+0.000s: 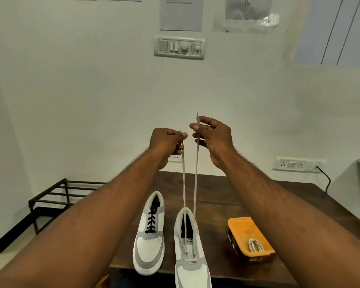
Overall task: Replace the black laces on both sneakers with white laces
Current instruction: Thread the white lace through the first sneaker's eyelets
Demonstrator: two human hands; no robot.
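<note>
**White lace going in**

Near right shoe (192, 256) is sitting on the counter (227, 196), white lace (195, 173) threaded low. Left shoe (150, 231) is keeping black laces (151, 222). Beyond, left hand (166, 142) and right hand (213, 136) are each pinching a lace end.

White lace (195, 183) runs taut up from the right sneaker (190, 254); the left sneaker (149, 244) keeps black laces (151, 222).

Soft, even indoor light fills the room; shadows are faint. The wall (92, 90) bows at the edges, and posted papers (181, 13) look blurred.
</note>
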